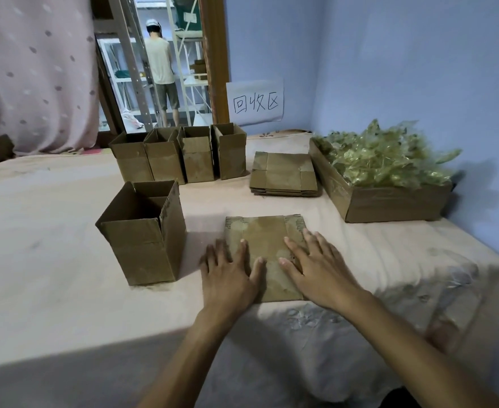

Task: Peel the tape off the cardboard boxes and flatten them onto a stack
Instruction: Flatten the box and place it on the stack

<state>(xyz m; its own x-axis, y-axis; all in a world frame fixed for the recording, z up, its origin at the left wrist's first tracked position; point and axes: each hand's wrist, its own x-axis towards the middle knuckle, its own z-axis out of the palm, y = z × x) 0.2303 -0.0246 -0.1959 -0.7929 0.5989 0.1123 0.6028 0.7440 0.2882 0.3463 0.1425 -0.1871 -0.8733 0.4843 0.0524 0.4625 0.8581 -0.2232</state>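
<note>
Left hand [230, 272]: flat, fingers straight and spread, pressing on the near-left part of the flattened box [267, 237]; nothing gripped.
Right hand [316, 269]: flat as well, fingers splayed, pressing on the right half of the same box; nothing gripped.
Flattened box: lying flat on the cloth-covered table [51, 260], under both palms.
Open box [145, 234]: upright, just left of the flattened box, apart from it.
Row of four boxes [180, 154]: upright, open-topped, side by side, farther back.
Stack [283, 175]: flattened boxes piled right of the row.
Tray box [389, 201]: far right, beside the stack, heaped with crumpled clear tape [383, 157].
Sign [255, 103]: handwritten paper on the far wall.
Doorway: person [161, 69] standing, back turned.
</note>
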